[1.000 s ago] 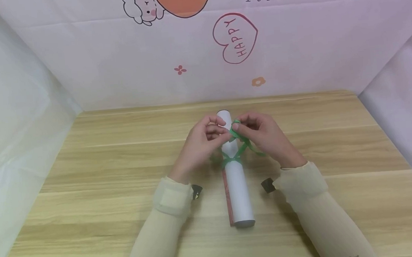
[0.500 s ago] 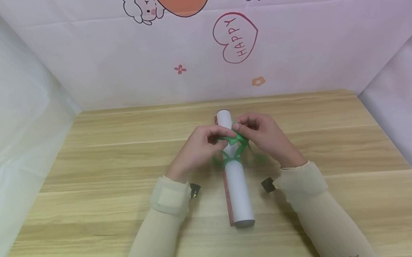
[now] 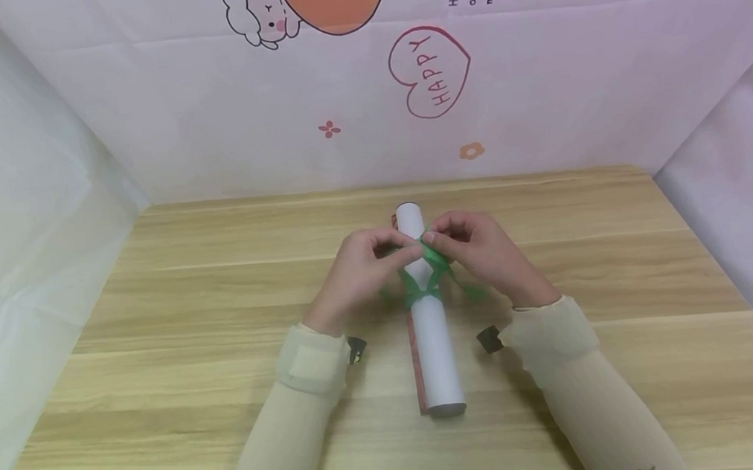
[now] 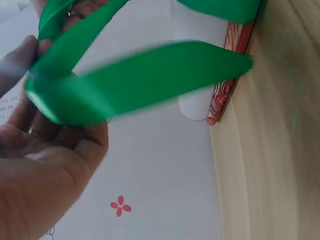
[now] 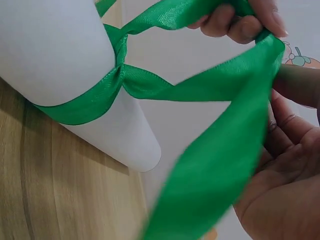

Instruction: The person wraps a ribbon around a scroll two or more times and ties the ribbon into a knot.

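Observation:
A white paper roll (image 3: 437,356) lies lengthwise before me, with a green ribbon (image 3: 424,292) round its middle. In the right wrist view the ribbon (image 5: 121,75) crosses in a twist on the roll, and two strands rise from there. My left hand (image 3: 361,270), left of the roll's far half, pinches one strand between thumb and fingers. Opposite it, my right hand (image 3: 489,259) pinches the other strand. Both sets of fingertips nearly meet above the roll. Loose ribbon tails hang below each hand, and the left wrist view shows one tail (image 4: 165,77) blurred.
A red patterned strip (image 3: 418,369) runs along the roll's left side, against the wood-grain table (image 3: 191,341). White printed cloth (image 3: 239,127) stands behind the table's far edge, with plain white sheeting (image 3: 29,183) at the left. Dark wrist cameras (image 3: 357,349) poke out of the cuffs.
A second ago my left fingers were spread apart beside the ribbon; they reached down to it and now pinch a strand. A ribbon tail has come to hang on the left. My right hand barely shifted.

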`<move>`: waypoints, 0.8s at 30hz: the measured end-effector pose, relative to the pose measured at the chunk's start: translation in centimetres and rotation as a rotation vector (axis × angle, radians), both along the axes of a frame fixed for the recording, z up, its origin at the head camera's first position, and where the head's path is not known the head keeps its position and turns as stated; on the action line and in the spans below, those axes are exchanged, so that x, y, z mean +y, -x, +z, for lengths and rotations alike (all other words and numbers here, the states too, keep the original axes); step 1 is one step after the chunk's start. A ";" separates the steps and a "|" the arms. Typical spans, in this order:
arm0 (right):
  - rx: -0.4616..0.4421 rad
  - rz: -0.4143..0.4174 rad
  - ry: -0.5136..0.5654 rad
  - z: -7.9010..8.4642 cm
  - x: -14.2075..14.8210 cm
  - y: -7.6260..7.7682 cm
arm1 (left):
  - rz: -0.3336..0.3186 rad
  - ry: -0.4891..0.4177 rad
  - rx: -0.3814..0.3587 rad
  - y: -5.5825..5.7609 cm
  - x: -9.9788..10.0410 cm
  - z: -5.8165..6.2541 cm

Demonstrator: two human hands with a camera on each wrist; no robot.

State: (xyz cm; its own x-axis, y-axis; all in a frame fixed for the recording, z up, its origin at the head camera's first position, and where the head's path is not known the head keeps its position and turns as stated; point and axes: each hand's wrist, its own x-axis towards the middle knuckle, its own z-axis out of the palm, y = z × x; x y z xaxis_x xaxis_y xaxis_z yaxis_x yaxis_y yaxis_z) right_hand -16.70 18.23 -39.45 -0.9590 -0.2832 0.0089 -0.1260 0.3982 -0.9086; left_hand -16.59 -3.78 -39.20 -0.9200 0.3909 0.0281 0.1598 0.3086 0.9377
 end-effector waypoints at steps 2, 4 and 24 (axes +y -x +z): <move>0.007 0.000 -0.008 0.0 0.0 0.0 | 0.034 0.015 0.032 0.1 -0.2 0.0; 0.012 -0.004 -0.024 0.0 0.2 0.0 | 0.059 0.025 0.052 0.2 -0.4 0.1; -0.056 0.047 -0.211 0.7 5.0 0.4 | -0.031 0.222 -0.027 0.2 -2.7 1.2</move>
State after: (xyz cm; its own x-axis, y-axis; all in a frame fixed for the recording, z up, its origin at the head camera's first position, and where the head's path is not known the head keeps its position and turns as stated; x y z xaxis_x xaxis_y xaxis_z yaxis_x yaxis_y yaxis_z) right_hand -17.13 23.27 -38.76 -0.9422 -0.3171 -0.1082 -0.1004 0.5751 -0.8119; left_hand -16.75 -6.53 -37.96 -0.9066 0.4132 -0.0859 0.1484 0.5028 0.8515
